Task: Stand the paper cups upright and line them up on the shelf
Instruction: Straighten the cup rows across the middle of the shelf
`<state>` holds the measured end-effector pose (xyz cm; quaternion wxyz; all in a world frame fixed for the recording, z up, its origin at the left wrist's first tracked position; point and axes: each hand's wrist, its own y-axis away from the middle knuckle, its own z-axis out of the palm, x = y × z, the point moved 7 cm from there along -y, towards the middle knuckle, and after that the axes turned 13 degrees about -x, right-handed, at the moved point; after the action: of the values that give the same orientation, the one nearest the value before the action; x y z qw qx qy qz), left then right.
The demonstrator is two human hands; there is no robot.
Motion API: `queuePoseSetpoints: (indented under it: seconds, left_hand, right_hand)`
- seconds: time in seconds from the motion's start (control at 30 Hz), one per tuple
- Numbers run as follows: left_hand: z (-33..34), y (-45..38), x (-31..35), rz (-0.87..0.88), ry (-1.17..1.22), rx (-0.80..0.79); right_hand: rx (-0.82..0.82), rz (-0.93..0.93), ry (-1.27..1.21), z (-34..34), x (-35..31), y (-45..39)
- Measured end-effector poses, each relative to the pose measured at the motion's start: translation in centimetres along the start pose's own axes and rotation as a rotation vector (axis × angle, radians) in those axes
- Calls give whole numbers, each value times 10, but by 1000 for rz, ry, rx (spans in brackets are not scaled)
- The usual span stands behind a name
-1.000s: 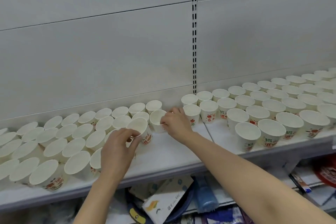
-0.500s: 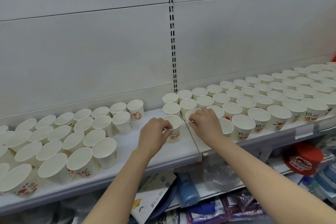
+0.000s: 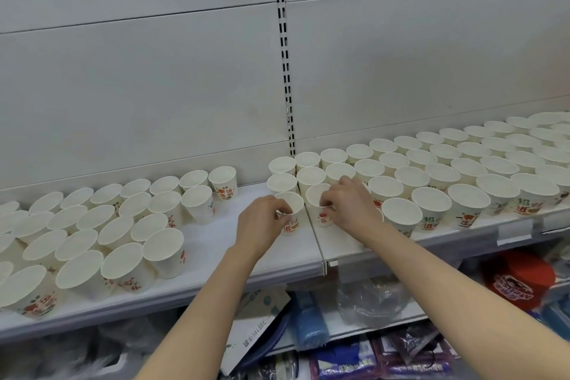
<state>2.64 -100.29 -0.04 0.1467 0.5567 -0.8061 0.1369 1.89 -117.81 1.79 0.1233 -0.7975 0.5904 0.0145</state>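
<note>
Now both my hands are at the seam between two panels of the white metal shelf (image 3: 212,244). My left hand (image 3: 262,227) curls round a white paper cup with red and orange print (image 3: 292,213), thumb and fingers pinching its near rim and wall; the cup stands upright just left of the seam. My right hand (image 3: 348,203) pinches a second white printed paper cup (image 3: 317,205) at its rim, upright, just right of the seam. The two cups stand side by side, close, whether touching I cannot tell.

Behind them, two short rows of upright white cups (image 3: 282,182) continue back toward the grey wall panel (image 3: 138,86). To the right a large block of upright white cups (image 3: 447,170) runs in even rows along the shelf to the frame edge. To the left a looser cluster of white cups (image 3: 101,225) stands upright too, rows uneven, with a bare strip of shelf between it and my left hand.

A slotted upright rail (image 3: 285,49) rises from the shelf back above the seam. Below the shelf lie a blue rolled item (image 3: 308,321), a clear plastic bag (image 3: 370,302), a white printed box (image 3: 256,327) and a red round package (image 3: 521,281).
</note>
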Motion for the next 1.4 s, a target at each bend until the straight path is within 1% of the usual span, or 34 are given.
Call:
queuePoseSetpoints:
  seconds: [0.13, 0.3, 0.4, 0.5, 0.57, 0.7, 0.8, 0.9, 0.93, 1.0, 1.07, 1.13, 1.2, 1.3, 1.4]
  left_hand:
    - [3, -1, -1, -44, -8, 39]
    - [8, 0, 0, -75, 8, 57]
    - [8, -1, 2, -91, -29, 72]
    - [7, 2, 5, -100, -12, 66]
    - [5, 9, 6, -103, 23, 64]
    - [-8, 37, 0, -130, 59, 127]
    - [-20, 71, -25, -212, 32, 254]
    - [-43, 117, -69, -337, -79, 440]
    - [-51, 129, -86, -374, -131, 477]
    - [-63, 145, -115, -435, -211, 465]
    - [-70, 150, -136, -463, -265, 367]
    - [-74, 151, -146, -426, -263, 289]
    - [-81, 150, -147, -359, -211, 271]
    - [-93, 154, -142, -243, -105, 329]
    - [-104, 161, -146, -180, -34, 371]
  right_hand:
    - [21, -31, -45, 3, -4, 2]
    - [33, -30, 29, -1, -2, -2]
    - [-21, -35, 83, -1, -5, -6]
    - [-25, -30, 98, 1, -3, -5]
    - [23, -37, 86, -1, -2, -3]
    - [217, -96, -21, -10, -13, 5]
    - [294, -210, -57, -7, -37, 14]
    - [289, -282, -84, 9, -69, 16]
    - [284, -300, -90, 16, -80, 16]
    - [263, -326, -100, 28, -102, 13]
    - [234, -329, -123, 36, -122, 4]
    - [200, -323, -152, 40, -143, -8]
    - [181, -311, -169, 41, -161, -23]
    - [142, -270, -179, 48, -181, -53]
    - [84, -252, -202, 59, -194, -87]
